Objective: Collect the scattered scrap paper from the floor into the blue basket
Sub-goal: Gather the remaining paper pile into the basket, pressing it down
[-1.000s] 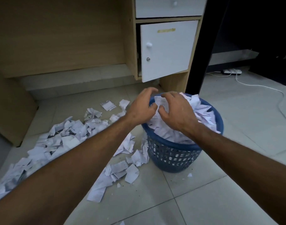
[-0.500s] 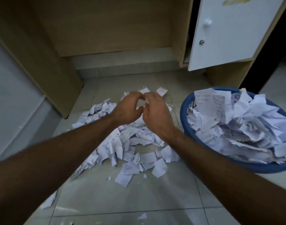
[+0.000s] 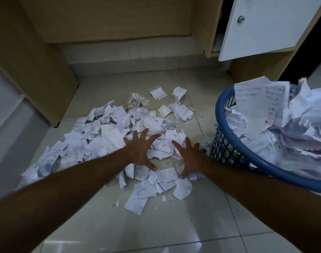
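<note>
So over at about 9 o'clock you've got the grey panel and the light wooden desk side [image 3: 33, 57], nothing to do there. The big heap of torn white scrap paper [image 3: 101, 137] sprawls across the pale glossy floor tiles [image 3: 137, 225] from 9 round to 12 o'clock, with a few loose slips trailing toward you at 6.

Your left hand [image 3: 139, 150] is flat out over the near edge of the heap, fingers spread wide, thin ring on one finger, nothing gripped. Your right hand [image 3: 190, 159] is just beside it, also splayed wide and empty, thumb down by the slips at the front.

If I were you I'd rake from the outside in: sweep both palms together so the paper bunches between them, then clamp and lift in one go. Keep the fingers low on the tile or the flat slips will slide under. Don't grab too much, because the round blue plastic basket [image 3: 229, 148] at 3 o'clock is already heaped above its rim and stuff will probably spill back out. Maybe press the load down first.

Writing-wise, plenty of the scraps have printed lines on them, and the sheet on top of the basket too, but it's all too small to read. No brands I can see. White cabinet door [image 3: 265, 24] sits at 1 o'clock.
</note>
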### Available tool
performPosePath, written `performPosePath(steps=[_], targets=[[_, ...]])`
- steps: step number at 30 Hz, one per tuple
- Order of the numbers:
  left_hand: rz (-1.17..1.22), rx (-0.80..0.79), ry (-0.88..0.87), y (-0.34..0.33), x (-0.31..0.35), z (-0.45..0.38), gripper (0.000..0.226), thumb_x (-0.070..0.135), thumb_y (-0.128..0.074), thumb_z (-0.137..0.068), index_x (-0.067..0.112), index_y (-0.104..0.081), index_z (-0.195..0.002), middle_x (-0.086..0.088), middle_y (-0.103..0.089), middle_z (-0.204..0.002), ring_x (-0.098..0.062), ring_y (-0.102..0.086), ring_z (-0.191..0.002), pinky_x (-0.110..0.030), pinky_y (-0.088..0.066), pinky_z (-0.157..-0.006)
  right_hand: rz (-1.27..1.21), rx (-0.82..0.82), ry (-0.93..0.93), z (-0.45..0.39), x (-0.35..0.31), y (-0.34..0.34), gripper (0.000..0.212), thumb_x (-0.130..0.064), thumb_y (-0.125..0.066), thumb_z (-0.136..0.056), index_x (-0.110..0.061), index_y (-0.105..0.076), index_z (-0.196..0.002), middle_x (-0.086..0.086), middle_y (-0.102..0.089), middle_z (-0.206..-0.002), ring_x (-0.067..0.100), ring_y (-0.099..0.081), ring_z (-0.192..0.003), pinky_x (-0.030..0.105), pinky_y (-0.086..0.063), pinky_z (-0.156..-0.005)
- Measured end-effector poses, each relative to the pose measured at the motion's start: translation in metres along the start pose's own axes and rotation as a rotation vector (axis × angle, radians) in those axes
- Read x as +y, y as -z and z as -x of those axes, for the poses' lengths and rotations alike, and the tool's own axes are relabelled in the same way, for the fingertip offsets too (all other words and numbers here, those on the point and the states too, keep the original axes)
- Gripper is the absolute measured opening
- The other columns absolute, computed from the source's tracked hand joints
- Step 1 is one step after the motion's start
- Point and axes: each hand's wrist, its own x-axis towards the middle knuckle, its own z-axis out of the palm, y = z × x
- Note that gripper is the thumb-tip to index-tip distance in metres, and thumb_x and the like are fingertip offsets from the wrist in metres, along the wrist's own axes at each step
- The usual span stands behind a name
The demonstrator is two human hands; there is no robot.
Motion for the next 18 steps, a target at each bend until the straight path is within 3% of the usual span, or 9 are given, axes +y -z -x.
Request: performPosePath(steps=[3, 7, 10, 12, 15, 17, 18], targets=[[-0.026, -0.097, 0.074, -0.022, 0.000, -0.008, 0.147, 0.080, -0.082, -0.045, 0.055, 0.018, -0.150, -0.004, 0.032, -0.163, -0.053, 0.025, -0.144, -0.083, 0.003, -0.105, 0.061, -0.022, -0.006, -0.008, 0.011, -0.014, 0.155, -0.049, -0.095, -0.052, -0.056, 0.034, -0.139, 0.022, 0.017, -0.159, 0.056, -0.028, -0.137, 0.064, -0.038, -0.106], [0.001, -0.216, 0.109, -0.062, -0.019, -0.013, 0.144, 0.092, -0.072, -0.040, 0.061, 0.019, -0.146, -0.001, 0.033, -0.162, -0.053, 0.016, -0.147, -0.083, -0.005, -0.108, 0.029, -0.056, 0.064, -0.019, 0.016, -0.029, 0.127, -0.037, -0.089, -0.067, -0.046, 0.003, -0.154, 0.022, -0.023, -0.150, 0.046, -0.045, -0.124, 0.052, -0.046, -0.100], [0.000, -0.167, 0.066, -0.073, -0.026, -0.012, 0.132, 0.100, -0.059, -0.041, 0.059, 0.004, -0.150, -0.003, 0.013, -0.166, -0.050, -0.002, -0.149, -0.076, -0.016, -0.111, -0.151, 0.077, 0.141, -0.020, 0.013, -0.034, 0.058, -0.017, -0.068, -0.087, -0.029, -0.047, -0.140, 0.018, -0.048, -0.129, 0.037, -0.058, -0.108, 0.042, -0.052, -0.089], [0.009, -0.074, 0.046, -0.075, -0.026, -0.012, 0.114, 0.095, -0.061, -0.054, 0.053, -0.016, -0.150, -0.007, -0.011, -0.161, -0.046, -0.023, -0.144, -0.066, -0.027, -0.112, -0.119, 0.121, 0.142, -0.011, 0.006, -0.035, 0.032, -0.005, -0.058, -0.091, -0.014, -0.063, -0.121, 0.017, -0.056, -0.116, 0.033, -0.059, -0.100, 0.035, -0.048, -0.082], [0.089, 0.032, 0.019, -0.077, -0.026, -0.008, 0.076, 0.075, -0.069, -0.073, 0.039, -0.044, -0.134, -0.005, -0.035, -0.138, -0.037, -0.042, -0.127, -0.054, -0.038, -0.106, -0.091, 0.139, 0.180, 0.002, -0.002, -0.030, 0.021, 0.000, -0.055, -0.091, -0.005, -0.068, -0.107, 0.012, -0.061, -0.100, 0.027, -0.059, -0.092, 0.028, -0.044, -0.078], [0.124, 0.070, -0.012, -0.075, -0.026, -0.004, 0.054, 0.057, -0.071, -0.082, 0.028, -0.053, -0.124, -0.007, -0.042, -0.127, -0.035, -0.046, -0.121, -0.045, -0.043, -0.101, -0.123, 0.204, 0.187, 0.008, -0.008, -0.023, 0.015, 0.006, -0.065, -0.081, -0.008, -0.067, -0.084, 0.006, -0.058, -0.081, 0.020, -0.056, -0.075, 0.026, -0.050, -0.073], [0.109, 0.085, -0.026, -0.073, -0.026, 0.000, 0.045, 0.048, -0.070, -0.086, 0.024, -0.054, -0.120, -0.007, -0.045, -0.124, -0.033, -0.048, -0.119, -0.041, -0.044, -0.098, -0.176, 0.285, 0.236, 0.006, -0.009, -0.024, 0.029, 0.012, -0.076, -0.067, -0.013, -0.061, -0.070, 0.003, -0.053, -0.070, 0.015, -0.053, -0.065, 0.026, -0.052, -0.069]])
